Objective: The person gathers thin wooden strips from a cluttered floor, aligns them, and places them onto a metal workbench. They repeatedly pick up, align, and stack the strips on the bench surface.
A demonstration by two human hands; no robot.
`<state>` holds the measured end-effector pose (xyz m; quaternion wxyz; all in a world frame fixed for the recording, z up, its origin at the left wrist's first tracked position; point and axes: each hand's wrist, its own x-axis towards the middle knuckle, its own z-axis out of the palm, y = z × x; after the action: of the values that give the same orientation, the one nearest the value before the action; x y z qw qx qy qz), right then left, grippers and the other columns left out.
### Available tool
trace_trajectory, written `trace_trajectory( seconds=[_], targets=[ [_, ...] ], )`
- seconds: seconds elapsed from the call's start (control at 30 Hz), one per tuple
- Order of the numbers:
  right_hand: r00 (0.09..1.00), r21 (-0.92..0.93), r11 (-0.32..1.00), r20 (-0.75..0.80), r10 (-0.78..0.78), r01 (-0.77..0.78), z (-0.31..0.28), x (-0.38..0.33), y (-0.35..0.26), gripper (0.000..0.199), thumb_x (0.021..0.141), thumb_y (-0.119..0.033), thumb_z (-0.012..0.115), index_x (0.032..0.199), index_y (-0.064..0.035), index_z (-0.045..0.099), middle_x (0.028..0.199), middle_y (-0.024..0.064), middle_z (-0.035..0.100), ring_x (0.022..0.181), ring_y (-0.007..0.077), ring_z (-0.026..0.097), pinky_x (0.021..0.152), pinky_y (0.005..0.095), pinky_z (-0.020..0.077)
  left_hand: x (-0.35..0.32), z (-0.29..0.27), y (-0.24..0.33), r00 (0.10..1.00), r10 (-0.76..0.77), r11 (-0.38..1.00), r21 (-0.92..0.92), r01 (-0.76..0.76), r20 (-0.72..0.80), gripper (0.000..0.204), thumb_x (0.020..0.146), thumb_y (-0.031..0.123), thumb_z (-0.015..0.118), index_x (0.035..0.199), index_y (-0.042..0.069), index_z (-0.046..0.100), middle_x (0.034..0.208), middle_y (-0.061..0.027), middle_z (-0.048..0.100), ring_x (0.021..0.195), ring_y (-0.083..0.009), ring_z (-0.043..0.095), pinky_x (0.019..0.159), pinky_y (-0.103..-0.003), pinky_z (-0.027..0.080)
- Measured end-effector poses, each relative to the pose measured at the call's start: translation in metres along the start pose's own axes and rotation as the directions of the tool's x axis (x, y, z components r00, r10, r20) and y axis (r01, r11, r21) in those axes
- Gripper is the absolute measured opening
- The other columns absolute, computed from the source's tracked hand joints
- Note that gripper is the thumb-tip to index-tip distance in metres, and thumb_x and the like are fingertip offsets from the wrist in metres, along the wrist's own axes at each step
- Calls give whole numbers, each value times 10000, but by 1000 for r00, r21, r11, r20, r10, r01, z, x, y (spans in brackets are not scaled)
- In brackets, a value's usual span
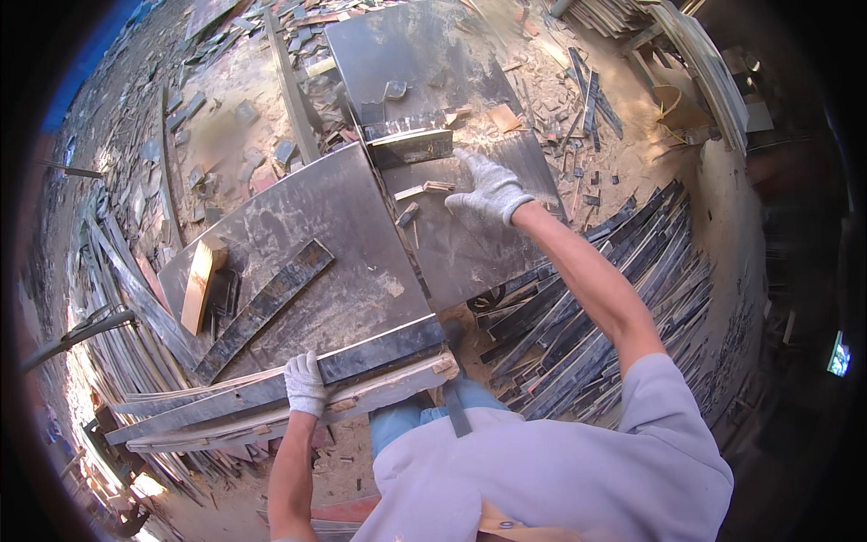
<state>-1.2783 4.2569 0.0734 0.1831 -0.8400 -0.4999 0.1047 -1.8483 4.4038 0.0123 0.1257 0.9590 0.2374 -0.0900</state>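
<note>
My left hand (305,384), in a pale knit glove, has its fingers closed over a long black-faced board (226,397) at the table's near edge. A second long board (388,387), with a pale, rough side, lies against it on my side. Over the right half of the dark metal table, my gloved right hand (492,190) is open, thumb and fingers apart. Its fingertips are close to the end of a short black-faced block (411,148); I cannot tell whether they touch. Small wood scraps (440,186) lie by the thumb.
The dark metal table (361,244) has a long slot between its halves. A black strip (266,307) and a pale wood block (200,285) lie on its left half. Piles of long strips (596,316) flank the table. Offcuts (239,117) and sawdust cover the ground beyond.
</note>
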Motion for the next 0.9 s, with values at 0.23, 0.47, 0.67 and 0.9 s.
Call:
trace_trajectory(
  seconds=[0.23, 0.47, 0.67, 0.9],
  targets=[
    [866, 915, 287, 114, 488, -283, -63, 106, 1, 325, 983, -197, 735, 1260, -36, 684, 1081, 116, 782, 978, 199, 732, 892, 364, 613, -5, 6, -5, 1000, -5, 999, 45, 4, 24, 1013, 556, 343, 945, 1387, 33, 454, 1195, -161, 555, 1133, -375, 542, 1027, -521, 428],
    [995, -186, 982, 92, 36, -19, 22, 98, 31, 619, 838, -275, 833, 1377, -69, 607, 1374, 179, 625, 1330, 367, 548, 1132, 452, 450, -3, 21, -16, 1000, 23, 998, 51, -23, -1, 932, 610, 287, 895, 1393, 32, 459, 1196, -169, 559, 1138, -384, 541, 1037, -526, 422],
    [945, -67, 997, -328, 12, -36, 39, -13, 35, 179, 767, -118, 794, 912, -127, 690, 930, 129, 673, 933, 357, 650, 835, 486, 537, -7, 8, -7, 1000, -14, 1000, -1, 14, 19, 732, 724, 126, 718, 1402, 33, 457, 1231, -190, 559, 1174, -397, 536, 1043, -541, 413],
    [986, 92, 996, -164, 8, 7, 33, -132, -21, 464, 793, -291, 885, 1162, -85, 692, 953, 127, 679, 925, 356, 662, 839, 490, 537, -7, 9, -7, 1000, 18, 1000, -7, -18, -11, 771, 684, 101, 745, 1396, 38, 455, 1206, -185, 563, 1136, -399, 552, 1015, -535, 428]
  ],
)
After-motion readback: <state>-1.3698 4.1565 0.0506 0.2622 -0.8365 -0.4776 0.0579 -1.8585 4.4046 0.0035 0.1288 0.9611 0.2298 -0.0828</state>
